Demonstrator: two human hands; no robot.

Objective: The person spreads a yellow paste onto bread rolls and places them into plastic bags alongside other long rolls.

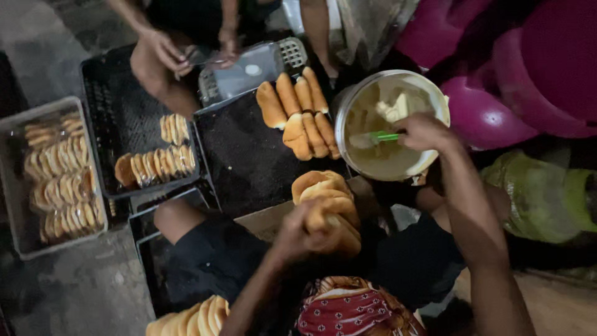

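Grey tray [15, 186]: set at the far left on the floor, filled with rows of sliced buns under a clear film.
Black tray [106, 93]: placed just beside it, with two short rows of buns [155, 165] stood on edge.
Other person's hands [165, 50]: seen at the top, busy over a clear plastic bag [242, 71]; kept apart from the wearer's own.
Long rolls [298, 112]: laid side by side on a dark board [242, 162] at the centre.
Left hand [298, 233]: closed around a stack of split buns [329, 208], held above the lap, just below the dark board.
Handling of the stack: judged light, soft and easily crushed; best cupped from beneath and at the sides, without squeezing.
White bucket [348, 106]: stood right of the board, part filled with pale spread.
Right hand [423, 132]: clenched on a green-handled spreader [379, 137], its blade dipped in the spread.
Spreader handle: judged stiff but possibly greasy.
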